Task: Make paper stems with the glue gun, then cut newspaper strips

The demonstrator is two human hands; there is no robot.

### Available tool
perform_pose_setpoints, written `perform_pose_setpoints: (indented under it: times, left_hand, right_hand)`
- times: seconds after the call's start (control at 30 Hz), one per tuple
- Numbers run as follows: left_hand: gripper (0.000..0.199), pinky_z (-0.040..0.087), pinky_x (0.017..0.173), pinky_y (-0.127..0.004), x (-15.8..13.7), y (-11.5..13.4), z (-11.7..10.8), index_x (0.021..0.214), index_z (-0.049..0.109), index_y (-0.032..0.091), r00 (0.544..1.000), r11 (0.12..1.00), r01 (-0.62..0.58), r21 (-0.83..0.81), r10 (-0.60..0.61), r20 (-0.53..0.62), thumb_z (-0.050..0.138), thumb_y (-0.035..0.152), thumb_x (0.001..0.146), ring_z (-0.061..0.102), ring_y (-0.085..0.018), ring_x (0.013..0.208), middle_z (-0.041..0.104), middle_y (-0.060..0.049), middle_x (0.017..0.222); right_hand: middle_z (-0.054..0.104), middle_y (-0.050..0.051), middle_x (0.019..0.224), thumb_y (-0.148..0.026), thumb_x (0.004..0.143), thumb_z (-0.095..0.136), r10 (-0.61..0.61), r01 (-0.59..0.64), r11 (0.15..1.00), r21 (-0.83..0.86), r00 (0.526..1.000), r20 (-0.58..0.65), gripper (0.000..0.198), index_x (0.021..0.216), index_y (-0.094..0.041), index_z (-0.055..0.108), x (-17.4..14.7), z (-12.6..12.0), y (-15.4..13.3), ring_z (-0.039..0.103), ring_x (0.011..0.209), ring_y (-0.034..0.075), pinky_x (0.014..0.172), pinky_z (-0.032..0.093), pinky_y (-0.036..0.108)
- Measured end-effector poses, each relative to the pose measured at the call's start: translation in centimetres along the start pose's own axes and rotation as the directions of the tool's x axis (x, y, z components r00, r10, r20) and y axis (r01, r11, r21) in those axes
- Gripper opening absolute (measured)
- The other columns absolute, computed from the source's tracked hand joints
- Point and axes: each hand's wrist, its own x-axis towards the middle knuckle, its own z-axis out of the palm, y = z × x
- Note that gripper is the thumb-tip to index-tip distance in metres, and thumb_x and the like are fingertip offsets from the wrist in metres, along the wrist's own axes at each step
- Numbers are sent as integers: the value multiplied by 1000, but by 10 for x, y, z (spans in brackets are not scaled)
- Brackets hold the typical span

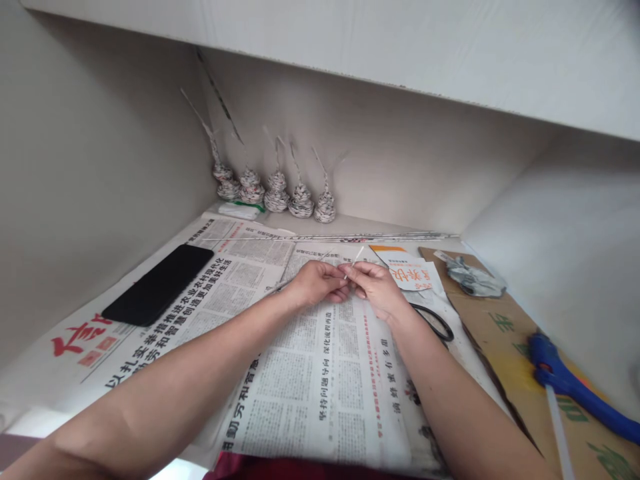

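Most of the thin white strip (361, 252) is hidden by fingers; only a short tip shows, pointing to one o'clock. What lies behind the right wrist at four o'clock is partly covered, leaving a black loop handle (445, 331) visible. Farther out that way, a blue tool (575, 387) is cut off by the frame. The tops of the woven paper figures (301, 201), at eleven o'clock, blur into the wall.

Left hand (323, 283) and right hand (373, 283) meet over the newspaper (330, 360), fingers curled, pinching the strip at the dial's centre.
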Motion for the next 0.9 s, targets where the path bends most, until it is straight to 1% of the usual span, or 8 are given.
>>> perform_pose_setpoints:
  times: [0.07, 0.13, 0.23, 0.4, 0.57, 0.7, 0.8, 0.9]
  left_hand:
    - [10, 57, 61, -23, -1, 1, 0, 78, 70, 8, 1000, 1000, -1, 11, 1, 8, 62, 6, 84, 68, -10, 59, 72, -6, 69]
    - [11, 57, 62, -24, -2, 2, 0, 78, 69, 8, 1000, 1000, 8, 24, -8, 12, 61, 5, 84, 67, -10, 58, 72, -6, 68]
    - [12, 57, 62, -25, -2, 3, 0, 77, 69, 8, 1000, 999, 8, 53, -9, 20, 60, 6, 85, 66, -10, 56, 71, -6, 67]
    - [14, 56, 62, -24, 0, -1, -2, 76, 70, 8, 997, 994, -36, 99, 29, 73, 61, 12, 85, 65, -9, 55, 71, -6, 68]
    - [14, 56, 63, -24, 2, -6, -3, 78, 72, 9, 994, 992, -57, 112, 46, 100, 64, 18, 84, 65, -9, 56, 71, -6, 68]
    - [16, 54, 58, -23, 0, -4, -2, 73, 71, 8, 996, 992, -38, 122, 28, 82, 65, 19, 84, 63, -9, 53, 70, -5, 64]
    - [15, 52, 55, -22, -1, -1, -1, 71, 69, 9, 998, 995, -15, 100, 10, 54, 67, 18, 82, 62, -9, 51, 69, -4, 62]
    - [13, 51, 54, -22, -1, -1, -1, 71, 67, 10, 1000, 998, 7, 63, -9, 28, 73, 19, 77, 61, -8, 50, 68, -3, 60]
  right_hand:
    - [55, -3, 55, -43, 61, 83, -2, 2, 1000, 0, 1000, 6, 31, 66, -17, 68, 1, -1, 1, 45, 49, 7, 41, 24, 21]
    - [52, -4, 52, -42, 60, 84, -5, 5, 1000, 7, 1000, -18, 32, 61, -17, 65, 1, -1, 2, 41, 47, 7, 40, 22, 21]
    - [52, -4, 51, -42, 57, 85, -6, 6, 1000, 20, 1000, -28, 34, 57, -17, 61, 0, 2, 2, 41, 45, 7, 39, 22, 22]
    - [52, -5, 48, -43, 54, 87, -12, 15, 999, 50, 998, -58, 39, 55, -18, 57, -1, 7, 1, 38, 41, 6, 38, 22, 22]
    - [46, -7, 43, -42, 51, 88, -13, 21, 997, 70, 994, -110, 44, 52, -19, 50, 0, 9, 2, 34, 39, 5, 38, 19, 22]
    - [45, -7, 43, -42, 49, 89, -15, 24, 997, 74, 993, -118, 46, 51, -18, 50, 0, 10, 2, 33, 40, 5, 38, 19, 22]
    - [46, -7, 44, -42, 50, 89, -16, 25, 997, 76, 993, -116, 45, 52, -19, 50, 0, 9, 2, 35, 40, 5, 38, 19, 22]
    - [45, -7, 44, -43, 51, 88, -14, 23, 997, 74, 993, -115, 45, 53, -19, 51, 0, 7, 3, 34, 40, 5, 38, 18, 21]
